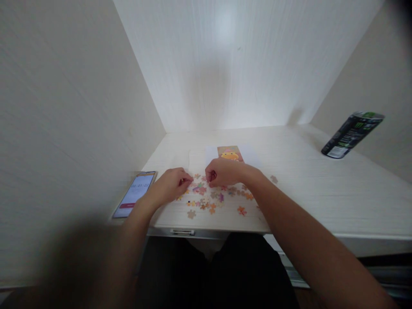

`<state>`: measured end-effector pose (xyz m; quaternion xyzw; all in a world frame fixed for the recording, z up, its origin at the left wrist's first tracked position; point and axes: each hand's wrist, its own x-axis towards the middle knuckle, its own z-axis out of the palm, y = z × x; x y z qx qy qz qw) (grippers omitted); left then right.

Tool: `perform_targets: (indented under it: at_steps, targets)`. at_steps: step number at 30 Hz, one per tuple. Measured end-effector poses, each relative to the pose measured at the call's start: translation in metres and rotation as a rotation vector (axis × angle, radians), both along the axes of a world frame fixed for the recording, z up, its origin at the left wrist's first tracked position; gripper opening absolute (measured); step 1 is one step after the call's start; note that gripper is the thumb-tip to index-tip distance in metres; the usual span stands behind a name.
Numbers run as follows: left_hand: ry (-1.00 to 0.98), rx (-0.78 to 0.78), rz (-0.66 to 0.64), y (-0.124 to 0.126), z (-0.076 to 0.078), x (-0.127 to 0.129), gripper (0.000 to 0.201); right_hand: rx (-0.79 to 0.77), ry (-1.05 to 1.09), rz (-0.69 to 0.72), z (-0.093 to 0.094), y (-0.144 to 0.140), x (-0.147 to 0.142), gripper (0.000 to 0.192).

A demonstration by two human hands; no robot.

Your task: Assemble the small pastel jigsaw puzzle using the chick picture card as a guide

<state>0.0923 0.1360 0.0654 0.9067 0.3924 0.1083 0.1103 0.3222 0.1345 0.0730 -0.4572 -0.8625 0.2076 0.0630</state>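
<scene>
Pinching nearly closed with the fingers of the left hand (173,183) and curling in those of the right hand (224,171) over puzzle pieces (202,189) scattered across the white desk (299,189), leaving any hold on a piece impossible to tell. Probably needing a light edge grip, lifting both wrists clear of loose pieces.

A pale, faintly grained surface (305,201) is the landmark. Near its left edge lies a phone (137,193), screen lit, with a row of timer-like digits and a red bar below them. Toward its far right stands a dark can (352,134) with green markings and a white label patch low down. A pale back panel (222,51) rises behind the surface; a metal handle (182,232) sits below its front edge.
</scene>
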Motion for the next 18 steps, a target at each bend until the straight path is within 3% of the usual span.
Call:
perform_targets:
  at_steps: [6,18]
  targets:
    - [-0.045,-0.02,0.003,-0.019,-0.001,0.002,0.023,0.09,-0.01,0.029,0.001,-0.005,-0.006,0.016]
    - [-0.046,-0.061,0.014,-0.02,-0.003,-0.007,0.022,-0.115,-0.085,0.027,0.001,0.001,0.017,0.03]
